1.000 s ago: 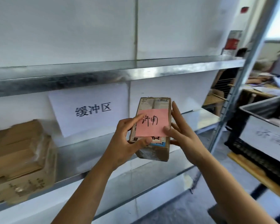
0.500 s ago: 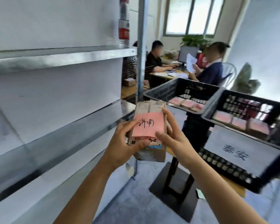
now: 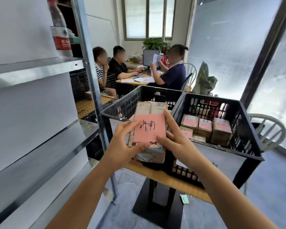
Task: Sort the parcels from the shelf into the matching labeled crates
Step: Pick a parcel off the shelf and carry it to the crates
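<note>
shelf [image 3: 40, 66]: far left.
left crate [image 3: 122, 104], right crate [image 3: 244, 129]: abreast on the table [image 3: 163, 177], right of the shelf.
parcel [image 3: 151, 109]: between left hand [image 3: 122, 146] and right hand [image 3: 177, 141], before the left crate (other parcels [image 3: 205, 128] lie in the right crate).

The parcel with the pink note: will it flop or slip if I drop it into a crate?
Probably stiff: the parcel is a taped cardboard box with square edges, held between the left hand and right hand. Likely light, since a loose finger grip carries it. Its tape wrap may be slightly slippery, and the pink note might peel if rubbed.
</note>
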Motion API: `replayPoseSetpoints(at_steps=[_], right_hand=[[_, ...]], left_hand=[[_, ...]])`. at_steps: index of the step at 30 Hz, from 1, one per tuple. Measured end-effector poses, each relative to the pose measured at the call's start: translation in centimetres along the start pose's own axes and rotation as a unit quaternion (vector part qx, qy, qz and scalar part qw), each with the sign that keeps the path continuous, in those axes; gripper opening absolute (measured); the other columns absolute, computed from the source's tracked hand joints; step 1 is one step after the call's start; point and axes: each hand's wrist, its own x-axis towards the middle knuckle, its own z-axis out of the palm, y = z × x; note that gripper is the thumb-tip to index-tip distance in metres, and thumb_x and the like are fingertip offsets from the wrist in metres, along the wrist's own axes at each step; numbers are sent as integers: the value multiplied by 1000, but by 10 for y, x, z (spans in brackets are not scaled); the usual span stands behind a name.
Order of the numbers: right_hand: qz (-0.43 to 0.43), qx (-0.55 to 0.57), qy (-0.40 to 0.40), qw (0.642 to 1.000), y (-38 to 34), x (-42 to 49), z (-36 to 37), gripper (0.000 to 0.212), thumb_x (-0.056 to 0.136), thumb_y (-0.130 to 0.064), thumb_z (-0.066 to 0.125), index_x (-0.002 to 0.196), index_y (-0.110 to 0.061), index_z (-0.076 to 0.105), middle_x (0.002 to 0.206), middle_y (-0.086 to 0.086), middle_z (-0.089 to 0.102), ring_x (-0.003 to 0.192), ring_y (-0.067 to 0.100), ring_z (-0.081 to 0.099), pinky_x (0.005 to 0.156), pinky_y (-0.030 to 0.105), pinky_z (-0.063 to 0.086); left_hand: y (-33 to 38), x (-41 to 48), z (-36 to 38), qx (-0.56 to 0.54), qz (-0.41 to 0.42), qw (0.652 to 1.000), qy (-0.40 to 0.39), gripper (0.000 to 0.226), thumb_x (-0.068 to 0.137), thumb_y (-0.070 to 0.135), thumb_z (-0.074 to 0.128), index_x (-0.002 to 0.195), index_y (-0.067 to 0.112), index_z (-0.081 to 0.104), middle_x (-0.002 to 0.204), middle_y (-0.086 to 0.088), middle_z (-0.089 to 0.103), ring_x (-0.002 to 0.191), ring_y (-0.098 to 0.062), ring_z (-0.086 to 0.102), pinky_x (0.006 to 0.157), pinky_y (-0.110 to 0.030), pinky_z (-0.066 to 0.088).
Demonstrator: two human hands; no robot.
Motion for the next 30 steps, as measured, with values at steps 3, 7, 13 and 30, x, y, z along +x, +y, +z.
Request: replayPoseSetpoints(at_steps=[3, 7, 13, 30], right_hand=[[-10, -45, 29, 999, 3, 37, -7, 74, 87, -26, 62, 142, -48, 17, 133, -21, 39, 125, 16, 48, 101, 47, 45], [7, -135, 66, 989, 8, 99, -9, 62, 83, -27, 67, 133, -44, 33, 135, -1, 32, 125, 24, 44, 99, 46, 46], [71, -222, 118, 965, 18, 191, -1, 73, 78, -28, 72, 139, -33, 31, 122, -1, 32, 109, 20, 49, 92, 29, 46], [219, -151, 112, 958, 95, 291, -2, 89, 82, -19, 69, 148, -31, 11, 107, -4, 51, 90, 14, 59, 81, 37, 56]], left_hand=[[-11, 38, -6, -8, 20, 1000, -1, 96, 48, 83, 59, 131, 40, 39, 123, 20, 37, 109, 16, 39, 88, 0, 36], [-37, 93, -18, -8, 25, 1000, -9, 79, 64, 61, 68, 134, 35, 40, 124, 12, 38, 109, 4, 43, 88, -3, 39], [-79, 182, -26, -17, 37, 999, -28, 79, 74, 24, 75, 140, 26, 32, 119, 9, 33, 100, 9, 42, 74, 5, 36], [-169, 282, -40, 89, -36, 970, -223, 108, 64, 23, 83, 148, 22, 14, 135, 3, 25, 124, -8, 31, 108, -22, 25]])
